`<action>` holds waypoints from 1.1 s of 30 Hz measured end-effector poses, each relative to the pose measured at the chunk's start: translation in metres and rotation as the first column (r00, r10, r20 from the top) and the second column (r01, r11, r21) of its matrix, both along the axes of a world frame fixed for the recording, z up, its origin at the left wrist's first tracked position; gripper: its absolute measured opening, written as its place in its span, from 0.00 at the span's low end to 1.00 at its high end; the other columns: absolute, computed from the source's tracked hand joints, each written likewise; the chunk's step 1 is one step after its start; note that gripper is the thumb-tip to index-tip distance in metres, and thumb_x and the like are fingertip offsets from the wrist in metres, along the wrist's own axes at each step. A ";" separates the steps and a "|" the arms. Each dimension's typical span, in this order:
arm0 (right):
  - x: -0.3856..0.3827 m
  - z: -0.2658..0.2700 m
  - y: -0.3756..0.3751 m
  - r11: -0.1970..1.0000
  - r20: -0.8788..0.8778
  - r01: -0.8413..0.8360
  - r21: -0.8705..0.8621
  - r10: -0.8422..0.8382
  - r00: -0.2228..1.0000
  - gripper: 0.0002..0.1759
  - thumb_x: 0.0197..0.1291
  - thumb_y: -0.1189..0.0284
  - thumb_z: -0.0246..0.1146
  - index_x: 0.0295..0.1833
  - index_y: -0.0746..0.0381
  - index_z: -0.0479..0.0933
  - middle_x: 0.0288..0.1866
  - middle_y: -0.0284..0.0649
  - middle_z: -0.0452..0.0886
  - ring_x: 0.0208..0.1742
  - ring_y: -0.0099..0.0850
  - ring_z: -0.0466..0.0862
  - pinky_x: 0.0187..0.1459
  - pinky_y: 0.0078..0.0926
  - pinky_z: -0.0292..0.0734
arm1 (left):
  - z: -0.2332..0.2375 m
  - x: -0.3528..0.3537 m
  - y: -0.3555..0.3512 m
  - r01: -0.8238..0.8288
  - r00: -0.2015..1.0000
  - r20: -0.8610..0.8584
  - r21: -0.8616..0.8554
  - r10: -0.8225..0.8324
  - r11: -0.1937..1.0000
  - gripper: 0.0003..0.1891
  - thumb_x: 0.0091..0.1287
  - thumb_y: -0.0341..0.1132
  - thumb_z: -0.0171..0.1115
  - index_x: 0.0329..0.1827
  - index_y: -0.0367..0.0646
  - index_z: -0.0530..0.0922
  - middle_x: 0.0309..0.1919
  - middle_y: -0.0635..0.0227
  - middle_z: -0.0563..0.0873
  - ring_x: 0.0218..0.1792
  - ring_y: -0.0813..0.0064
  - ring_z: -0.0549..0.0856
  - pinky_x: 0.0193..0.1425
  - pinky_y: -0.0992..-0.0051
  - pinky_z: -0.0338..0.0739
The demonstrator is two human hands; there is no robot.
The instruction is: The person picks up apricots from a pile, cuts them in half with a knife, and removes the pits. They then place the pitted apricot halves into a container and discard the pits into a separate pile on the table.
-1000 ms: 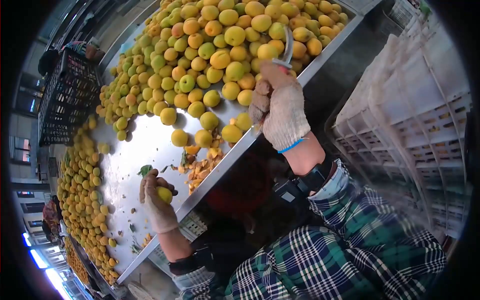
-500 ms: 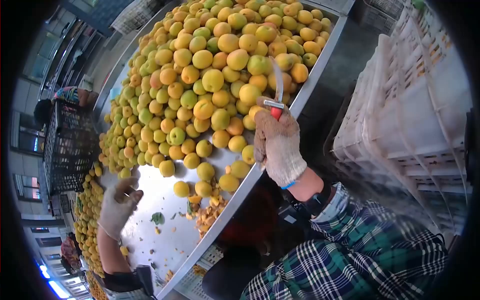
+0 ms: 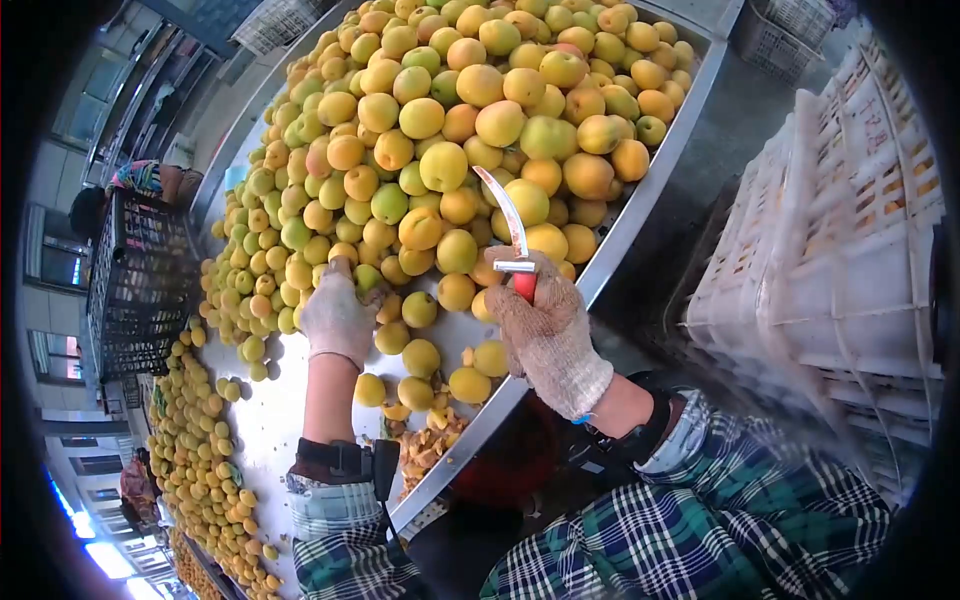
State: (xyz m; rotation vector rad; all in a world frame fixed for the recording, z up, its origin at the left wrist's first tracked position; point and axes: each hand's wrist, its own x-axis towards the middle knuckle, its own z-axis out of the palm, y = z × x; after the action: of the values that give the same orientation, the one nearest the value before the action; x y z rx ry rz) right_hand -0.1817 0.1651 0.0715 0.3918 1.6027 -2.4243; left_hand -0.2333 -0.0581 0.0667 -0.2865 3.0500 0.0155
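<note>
A large heap of yellow-green and orange apricots [image 3: 440, 165] lies on a metal table [image 3: 262, 425]. My left hand [image 3: 338, 318], in a worn glove, is at the heap's near edge, its fingers curled around a greenish apricot [image 3: 367, 278] that the hand partly covers. My right hand [image 3: 548, 325], in a brown-stained knit glove, grips a curved knife [image 3: 512, 220] by its red handle. The blade points up and left in front of the fruit, with orange residue on it. Cut apricot scraps [image 3: 428, 448] lie near the table edge, below several loose apricots.
A raised metal rim [image 3: 640, 215] borders the table on the right. White plastic crates [image 3: 830, 250] are stacked beyond it. A black crate [image 3: 145, 290] stands at the left, with a person [image 3: 140, 185] behind it. More apricots [image 3: 200, 455] spread along the lower left.
My left hand has moved up and right from above the bare metal to the apricots, its fingers closing on one. My right hand with the knife has shifted slightly down; the view has shifted too.
</note>
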 end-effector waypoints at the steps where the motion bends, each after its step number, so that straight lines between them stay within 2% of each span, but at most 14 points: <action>1: -0.001 0.001 0.001 1.000 0.014 -0.012 -0.012 0.012 1.000 0.16 0.64 0.76 0.59 0.57 0.58 0.72 0.25 0.28 0.70 0.16 0.16 0.66 0.17 0.17 0.63 | 0.000 0.002 0.002 0.006 1.000 -0.012 -0.054 -0.007 0.999 0.25 0.57 0.40 0.71 0.53 0.38 0.72 0.45 0.56 0.83 0.44 0.56 0.85 0.47 0.61 0.77; 3: -0.002 0.003 0.003 0.998 0.042 -0.028 -0.048 0.030 0.999 0.15 0.65 0.75 0.58 0.58 0.57 0.71 0.23 0.28 0.69 0.13 0.16 0.65 0.13 0.17 0.60 | -0.023 0.008 -0.029 0.047 0.988 -0.149 0.484 0.029 0.874 0.22 0.60 0.37 0.68 0.54 0.37 0.72 0.43 0.60 0.83 0.42 0.63 0.84 0.47 0.66 0.78; 5: -0.002 0.006 0.007 0.994 0.082 -0.025 -0.108 0.034 0.996 0.15 0.65 0.74 0.59 0.56 0.58 0.71 0.22 0.28 0.69 0.12 0.17 0.65 0.13 0.17 0.61 | 0.001 0.024 -0.024 -0.017 0.980 -0.101 0.811 0.169 0.585 0.19 0.66 0.35 0.60 0.58 0.36 0.72 0.42 0.66 0.82 0.41 0.76 0.81 0.43 0.75 0.77; 7: -0.002 0.004 0.013 0.983 0.113 -0.015 -0.186 0.037 0.993 0.14 0.65 0.73 0.60 0.55 0.59 0.72 0.22 0.29 0.70 0.12 0.17 0.66 0.12 0.18 0.61 | 0.010 0.045 -0.020 0.025 0.959 -0.059 0.992 0.277 0.124 0.24 0.69 0.37 0.53 0.67 0.41 0.67 0.47 0.63 0.81 0.39 0.74 0.81 0.40 0.77 0.78; 10: -0.002 0.007 0.017 0.963 0.156 -0.017 -0.270 0.061 0.986 0.13 0.64 0.73 0.60 0.54 0.60 0.71 0.21 0.30 0.70 0.11 0.18 0.66 0.11 0.19 0.61 | 0.005 0.070 -0.016 0.088 0.955 0.030 0.921 0.295 -0.379 0.27 0.71 0.40 0.51 0.73 0.47 0.63 0.52 0.61 0.79 0.35 0.74 0.79 0.29 0.76 0.77; 16: -0.004 0.005 0.020 0.932 0.290 0.023 -0.361 0.088 0.953 0.12 0.63 0.74 0.60 0.51 0.60 0.71 0.20 0.29 0.69 0.10 0.21 0.65 0.10 0.21 0.60 | 0.018 0.072 0.012 0.081 0.894 0.264 0.700 0.362 -0.710 0.21 0.72 0.44 0.51 0.64 0.46 0.70 0.52 0.61 0.80 0.36 0.68 0.80 0.25 0.77 0.74; 17: -0.007 0.008 0.021 0.926 0.326 0.057 -0.374 0.074 0.943 0.12 0.62 0.74 0.60 0.51 0.60 0.71 0.20 0.29 0.69 0.10 0.21 0.65 0.10 0.21 0.60 | 0.015 0.066 0.008 0.074 0.935 0.193 0.714 0.298 -0.696 0.19 0.71 0.43 0.53 0.60 0.43 0.71 0.50 0.63 0.80 0.40 0.66 0.82 0.25 0.75 0.74; 20: -0.010 0.001 0.025 0.900 0.256 0.036 -0.435 0.085 0.963 0.12 0.63 0.73 0.60 0.51 0.59 0.71 0.20 0.30 0.69 0.10 0.22 0.65 0.10 0.22 0.60 | 0.032 0.043 0.019 -0.007 0.905 0.083 0.984 0.416 -0.181 0.18 0.70 0.41 0.55 0.58 0.43 0.73 0.48 0.65 0.79 0.43 0.67 0.82 0.26 0.73 0.76; 21: -0.010 0.000 0.024 0.903 0.253 0.081 -0.422 0.032 0.967 0.09 0.63 0.70 0.62 0.47 0.59 0.72 0.17 0.30 0.69 0.08 0.21 0.64 0.09 0.22 0.58 | 0.037 0.035 0.020 0.122 0.940 -0.189 0.963 0.282 0.238 0.15 0.70 0.35 0.54 0.57 0.42 0.73 0.50 0.66 0.78 0.46 0.68 0.81 0.37 0.71 0.80; 22: -0.012 0.002 0.025 0.913 0.245 0.088 -0.398 0.014 0.969 0.10 0.63 0.70 0.62 0.47 0.59 0.72 0.18 0.30 0.69 0.08 0.21 0.64 0.10 0.21 0.58 | 0.036 0.021 0.024 0.196 0.923 -0.261 0.951 0.283 0.238 0.14 0.68 0.26 0.52 0.56 0.39 0.76 0.53 0.65 0.76 0.50 0.70 0.80 0.52 0.71 0.78; 24: -0.016 0.005 0.027 0.933 0.229 0.097 -0.347 -0.016 0.973 0.11 0.63 0.70 0.62 0.49 0.59 0.72 0.18 0.30 0.70 0.08 0.20 0.64 0.10 0.21 0.59 | 0.035 -0.007 0.027 0.342 0.846 -0.531 0.474 -0.047 0.811 0.15 0.65 0.22 0.52 0.53 0.39 0.80 0.56 0.63 0.76 0.53 0.69 0.79 0.59 0.73 0.74; 26: -0.021 0.004 0.027 0.940 0.221 0.090 -0.329 -0.016 0.975 0.12 0.63 0.71 0.61 0.51 0.59 0.71 0.17 0.30 0.69 0.09 0.20 0.65 0.10 0.21 0.60 | 0.039 -0.023 0.039 0.313 0.840 -0.452 -0.048 -0.300 0.949 0.19 0.61 0.24 0.56 0.54 0.50 0.82 0.64 0.58 0.73 0.53 0.62 0.79 0.56 0.70 0.76; 28: -0.023 0.007 0.029 0.951 0.223 0.067 -0.302 0.002 0.975 0.12 0.63 0.71 0.61 0.51 0.59 0.71 0.17 0.30 0.69 0.09 0.20 0.65 0.11 0.21 0.60 | 0.040 -0.037 0.055 0.278 0.905 -0.220 -0.346 -0.365 0.896 0.25 0.57 0.25 0.60 0.59 0.56 0.79 0.69 0.59 0.68 0.53 0.61 0.80 0.52 0.69 0.80; 33: -0.024 0.008 0.039 0.944 0.211 -0.017 -0.330 0.092 0.973 0.16 0.66 0.74 0.57 0.58 0.62 0.69 0.19 0.31 0.70 0.11 0.20 0.68 0.13 0.21 0.64 | 0.031 -0.056 0.063 0.291 0.944 0.006 -0.492 -0.331 0.821 0.31 0.54 0.26 0.63 0.64 0.56 0.76 0.72 0.60 0.64 0.48 0.60 0.80 0.46 0.69 0.82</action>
State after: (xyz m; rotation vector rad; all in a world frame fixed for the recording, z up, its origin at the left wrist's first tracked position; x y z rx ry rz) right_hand -0.2055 0.2036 0.0795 0.5295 1.0816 -2.4412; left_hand -0.2897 0.0053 0.0976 0.2029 3.0858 -0.7906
